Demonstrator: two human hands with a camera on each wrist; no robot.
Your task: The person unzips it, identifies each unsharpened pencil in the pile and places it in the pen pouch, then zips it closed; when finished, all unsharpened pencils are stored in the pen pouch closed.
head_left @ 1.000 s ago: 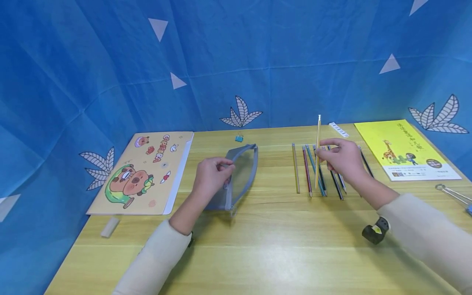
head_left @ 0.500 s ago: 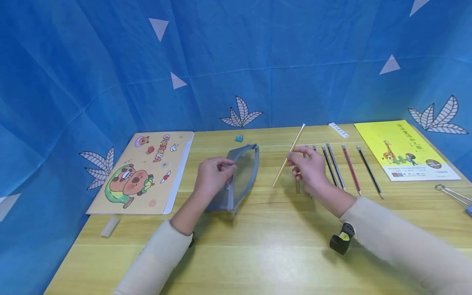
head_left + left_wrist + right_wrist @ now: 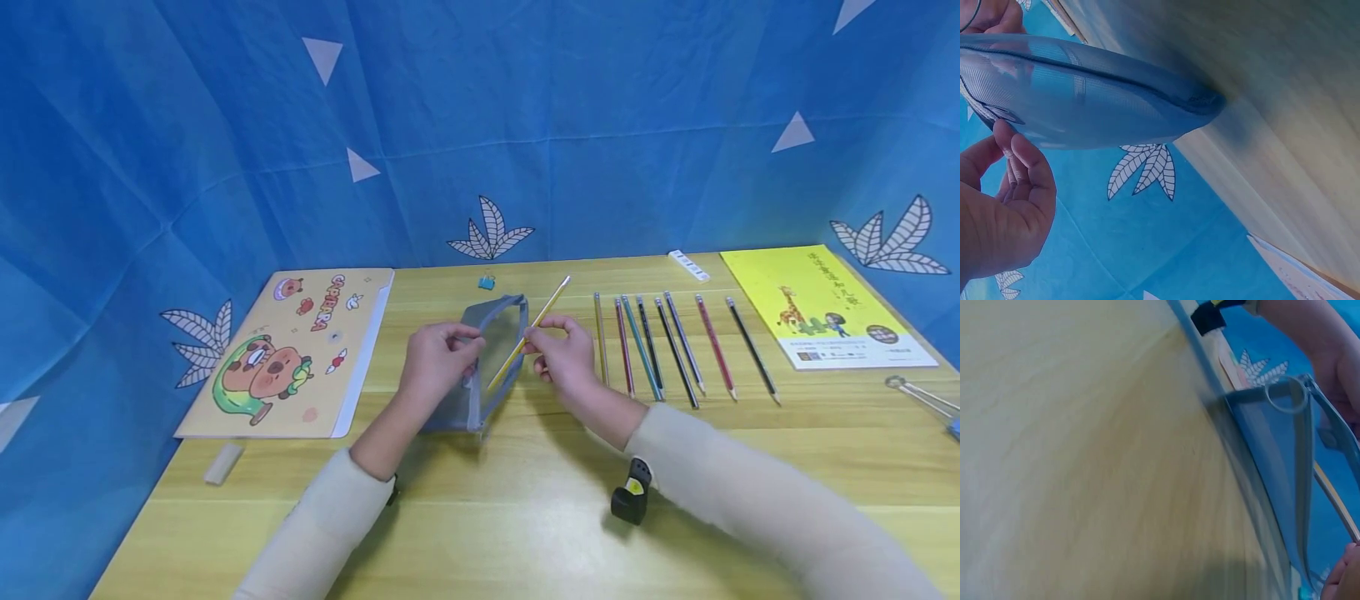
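Observation:
My left hand [image 3: 442, 360] pinches the near left edge of a see-through grey-blue zip pouch [image 3: 447, 410], whose mouth gapes toward the right. Between thumb and fingers my right hand [image 3: 566, 354] holds a yellow pencil [image 3: 553, 298] at a slant. Its lower end is inside the pouch's opening, and the upper end points up and right. In the left wrist view the left fingertips [image 3: 1005, 132] grip the pouch's edge by the zipper. From the right wrist the pencil [image 3: 1333, 499] shows beyond the pouch's near rim, with a ring [image 3: 1286, 400] at the corner.
Several pencils [image 3: 680, 350] lie in a row right of the pouch. A yellow book [image 3: 813, 292] and a large binder clip [image 3: 918, 390] are farther right. On the left lie a capybara folder [image 3: 300, 400] and an eraser [image 3: 223, 463]. A small teal clip [image 3: 487, 282] and white strip [image 3: 688, 265] sit behind.
My right hand has carried the yellow pencil left from above the row, tilting it, and brought its lower end into the pouch's mouth. The left hand stays on the pouch.

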